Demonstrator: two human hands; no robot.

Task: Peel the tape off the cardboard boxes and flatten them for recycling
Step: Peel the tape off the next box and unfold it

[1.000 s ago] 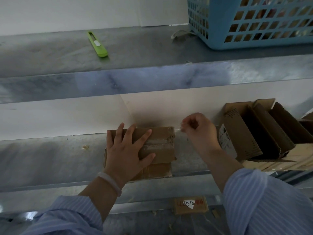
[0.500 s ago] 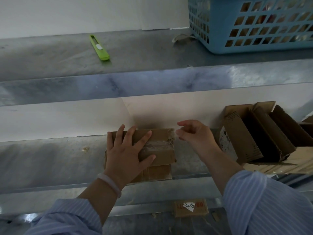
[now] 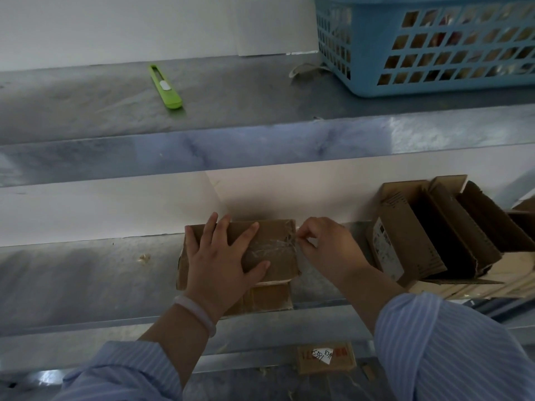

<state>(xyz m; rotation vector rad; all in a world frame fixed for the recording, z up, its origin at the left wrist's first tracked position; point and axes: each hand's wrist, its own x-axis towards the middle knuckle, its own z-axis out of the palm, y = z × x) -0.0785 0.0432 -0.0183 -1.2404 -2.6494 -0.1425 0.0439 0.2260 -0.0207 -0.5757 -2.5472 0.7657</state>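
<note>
A small cardboard box [image 3: 278, 235] sits on the lower metal shelf [image 3: 86, 273], close to the white back wall and near the shelf's middle. The left hand [image 3: 223, 261] lies flat on top of the box with its fingers spread, pressing it down; a pale bracelet [image 3: 197, 314] circles that wrist. A strip of clear, crinkled tape [image 3: 275, 248] runs across the top of the box towards its right edge. There the right hand [image 3: 327, 250] has its fingers curled, thumb and forefinger pinching the end of the tape just at the box's right edge. Another piece of cardboard [image 3: 266, 298] shows under the near side of the box, reaching the shelf's front edge. To the right on the same shelf, well apart from the hands, several opened boxes [image 3: 419, 235] lean together on their sides over flat cardboard. On the upper shelf [image 3: 86, 111] a green utility knife [image 3: 165, 86] lies at the left, and a blue plastic basket [image 3: 428, 44] stands at the right. Below the lower shelf a small box with a white label [image 3: 325, 357] lies on another surface. Both forearms wear blue striped sleeves.
</note>
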